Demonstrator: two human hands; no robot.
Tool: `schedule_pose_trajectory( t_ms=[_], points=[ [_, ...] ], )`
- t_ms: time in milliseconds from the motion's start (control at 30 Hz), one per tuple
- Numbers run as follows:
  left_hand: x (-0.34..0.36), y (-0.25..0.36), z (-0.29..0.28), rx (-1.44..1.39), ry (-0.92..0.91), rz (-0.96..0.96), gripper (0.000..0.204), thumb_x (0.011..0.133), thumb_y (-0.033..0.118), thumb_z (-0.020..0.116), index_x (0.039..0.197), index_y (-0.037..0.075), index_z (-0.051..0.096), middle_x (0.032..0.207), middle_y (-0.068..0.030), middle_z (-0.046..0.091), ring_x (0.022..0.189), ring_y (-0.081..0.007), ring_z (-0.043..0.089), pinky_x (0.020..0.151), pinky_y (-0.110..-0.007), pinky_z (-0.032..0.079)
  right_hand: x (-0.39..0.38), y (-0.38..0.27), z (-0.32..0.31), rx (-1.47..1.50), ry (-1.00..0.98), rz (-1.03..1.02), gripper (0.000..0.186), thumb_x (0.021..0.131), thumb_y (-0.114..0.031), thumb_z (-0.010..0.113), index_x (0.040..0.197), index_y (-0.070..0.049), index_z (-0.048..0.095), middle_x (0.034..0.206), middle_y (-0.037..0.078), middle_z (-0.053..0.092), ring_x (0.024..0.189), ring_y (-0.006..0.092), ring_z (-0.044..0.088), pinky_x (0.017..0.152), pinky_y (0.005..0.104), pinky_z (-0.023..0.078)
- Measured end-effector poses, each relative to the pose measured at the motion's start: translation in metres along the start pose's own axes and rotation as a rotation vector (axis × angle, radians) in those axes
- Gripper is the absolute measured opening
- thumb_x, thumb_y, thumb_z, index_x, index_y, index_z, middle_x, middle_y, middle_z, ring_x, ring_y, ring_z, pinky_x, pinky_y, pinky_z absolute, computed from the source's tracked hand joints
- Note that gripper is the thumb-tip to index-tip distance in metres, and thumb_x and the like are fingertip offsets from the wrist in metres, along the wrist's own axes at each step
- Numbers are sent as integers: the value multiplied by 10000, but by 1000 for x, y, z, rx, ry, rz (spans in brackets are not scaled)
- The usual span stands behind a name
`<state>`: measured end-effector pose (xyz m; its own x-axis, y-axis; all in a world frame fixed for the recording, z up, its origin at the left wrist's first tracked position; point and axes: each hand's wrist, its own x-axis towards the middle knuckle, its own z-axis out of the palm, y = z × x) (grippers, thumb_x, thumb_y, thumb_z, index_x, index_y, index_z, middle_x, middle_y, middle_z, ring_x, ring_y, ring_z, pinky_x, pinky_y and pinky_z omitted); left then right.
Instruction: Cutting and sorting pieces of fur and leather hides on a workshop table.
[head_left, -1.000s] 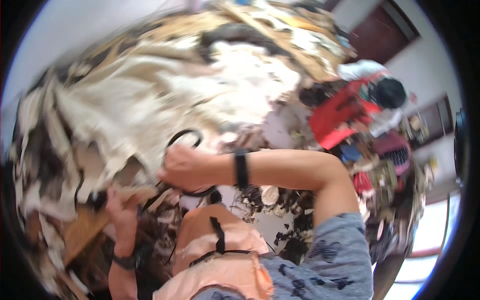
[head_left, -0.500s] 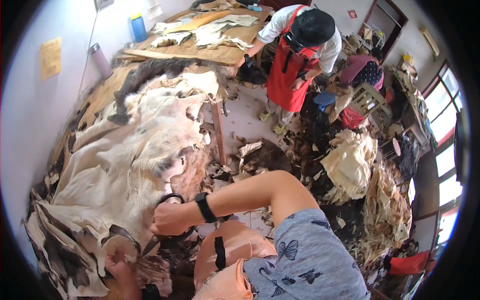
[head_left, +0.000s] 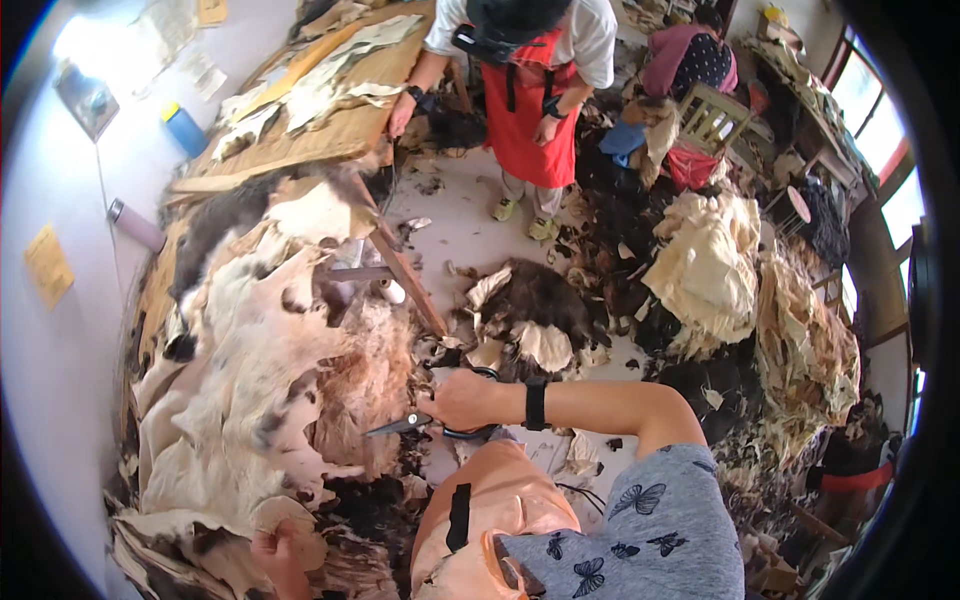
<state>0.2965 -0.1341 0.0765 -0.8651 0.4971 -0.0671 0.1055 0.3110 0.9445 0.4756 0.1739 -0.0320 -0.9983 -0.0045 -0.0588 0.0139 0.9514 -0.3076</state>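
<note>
My right hand (head_left: 462,400) is closed round the black looped handles of a pair of scissors (head_left: 398,426). Their blades look slightly apart and point left, in front of the hide's ragged edge. A large pale animal hide (head_left: 240,360) with dark fur patches drapes over the table on the left, its outline full of notches and holes. Low in the picture, my left hand (head_left: 282,556) grips a pale flap at the hide's near edge, fingers pressed against it. Below the cut edge, brownish fur (head_left: 365,385) hangs down.
A person in a red apron (head_left: 528,120) stands beyond the wooden table (head_left: 350,130), one hand on its edge. Another person (head_left: 692,58) sits bent over at the far right. Hide scraps (head_left: 545,345) litter the floor, and piled hides (head_left: 705,265) stand at the right.
My right hand has drawn the scissors away from the hide toward the right. My left hand still holds the near edge. The view has shifted, and the standing person's arm now rests at the table edge.
</note>
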Motion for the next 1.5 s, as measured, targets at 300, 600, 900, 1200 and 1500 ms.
schedule_pose_trajectory(
  t_ms=[300,600,900,1200,1500],
  points=[
    [-3,35,39,137,0,-136,145,840,67,570,951,-19,605,781,6,586,665,-59,508,595,-200,392,-6,56,-32,48,111,56,163,752,-131,487,824,9,527,543,154,566,491,316,586,438,433,436],
    [-13,20,36,116,16,-198,132,835,7,545,945,-44,596,869,-25,616,750,-75,551,649,-211,426,9,58,-38,10,124,8,476,850,-490,486,881,-16,514,504,140,537,486,329,578,438,416,448],
    [-8,13,29,95,8,-197,155,832,33,561,965,-33,604,856,-28,623,749,-80,555,653,-233,442,7,32,-46,-62,-1,32,497,859,-515,461,872,-21,511,534,120,563,523,324,598,476,423,458],
    [6,-11,45,316,20,18,246,776,206,661,763,-37,625,611,-138,573,536,-152,537,514,-305,429,-9,31,-45,-110,96,120,411,863,-466,491,837,-55,492,531,147,564,520,333,593,466,427,457],
    [10,-1,52,392,-133,204,162,806,159,631,909,40,666,832,-112,646,729,-240,615,654,-315,481,9,46,-54,-68,120,90,326,838,-350,578,816,-51,452,556,148,544,546,359,567,482,424,440]
  ],
)
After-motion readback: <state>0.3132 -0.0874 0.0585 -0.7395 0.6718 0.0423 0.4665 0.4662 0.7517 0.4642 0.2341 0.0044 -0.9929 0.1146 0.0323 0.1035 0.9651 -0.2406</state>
